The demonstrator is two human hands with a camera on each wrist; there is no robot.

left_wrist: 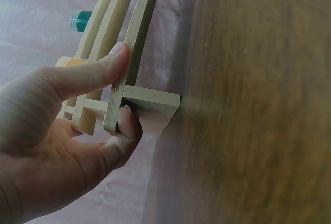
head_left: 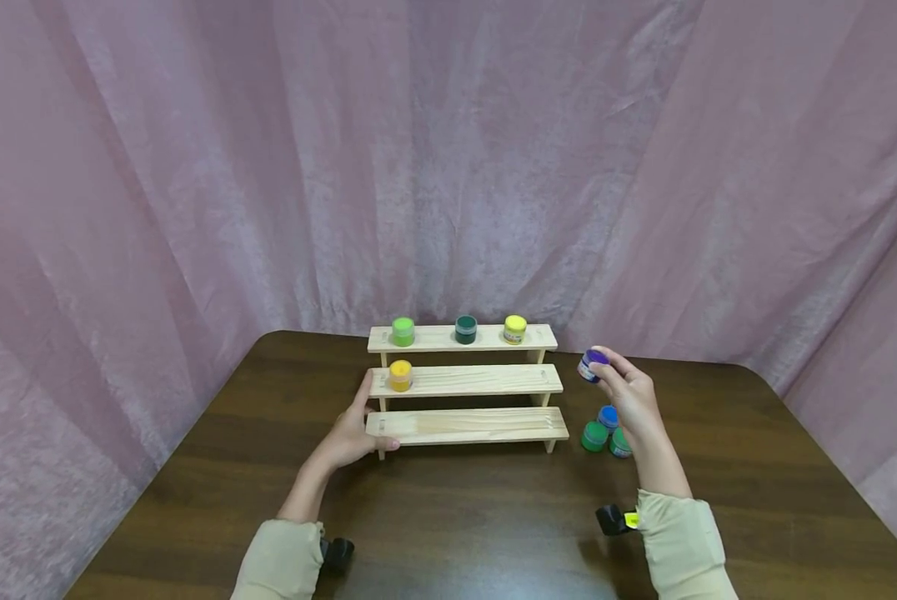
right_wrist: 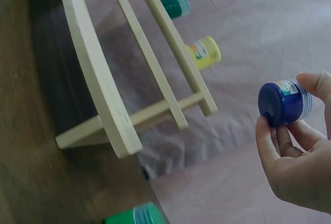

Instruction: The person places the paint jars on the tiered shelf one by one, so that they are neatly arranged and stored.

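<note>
A small purple-blue paint jar (head_left: 591, 365) is pinched between the thumb and fingers of my right hand (head_left: 628, 396), held in the air to the right of a three-tier wooden rack (head_left: 467, 425). My left hand (head_left: 353, 435) grips the left end of the rack's lowest shelf, thumb on top and a finger beneath, as the left wrist view shows. On the top shelf stand a light green jar (head_left: 403, 332), a dark green jar (head_left: 466, 329) and a yellow jar (head_left: 515, 329). An orange-yellow jar (head_left: 400, 376) sits at the left of the middle shelf.
Below my right hand, a blue jar (head_left: 608, 417) and two green jars, one at the left (head_left: 594, 436) and one partly hidden by the wrist (head_left: 619, 444), cluster on the dark wooden table (head_left: 463, 517). A pink curtain (head_left: 448, 167) hangs behind the table.
</note>
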